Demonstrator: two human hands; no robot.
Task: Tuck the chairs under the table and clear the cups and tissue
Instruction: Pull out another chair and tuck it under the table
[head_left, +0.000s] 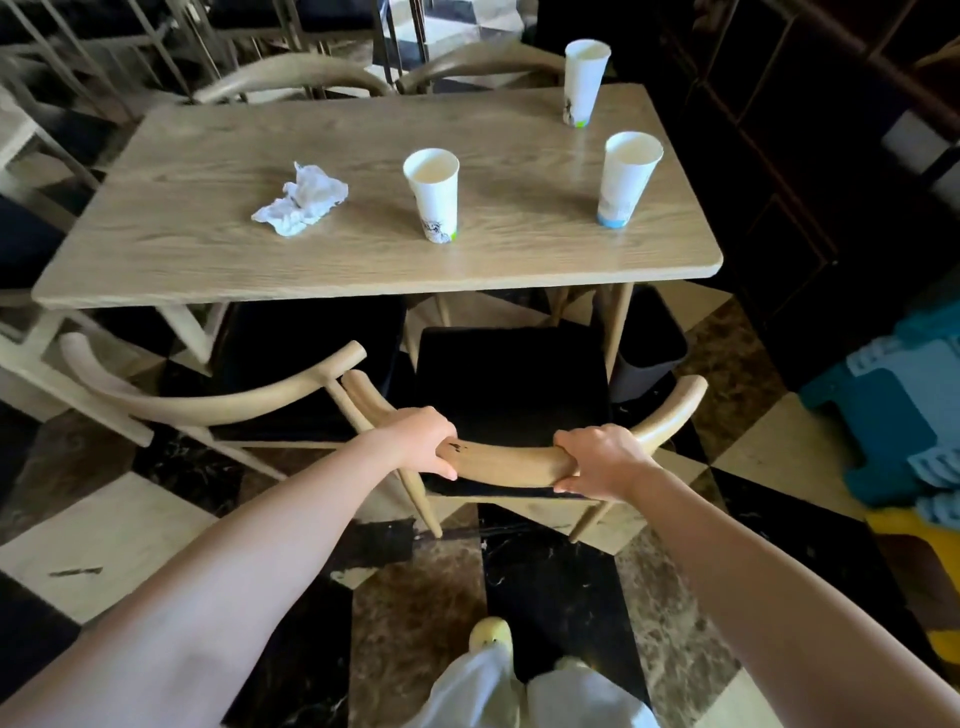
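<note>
A light wooden table carries a crumpled white tissue and three white paper cups: one in the middle, one at the right, one at the far right corner. In front of me stands a wooden chair with a black seat, its seat partly under the table's near edge. My left hand and my right hand both grip its curved backrest. A second chair stands to its left, its seat mostly under the table.
Two more chair backs show beyond the table's far edge. A dark bin stands under the table's right end. Blue and teal plastic stools sit on the checkered floor at the right. A white bench lies at the left.
</note>
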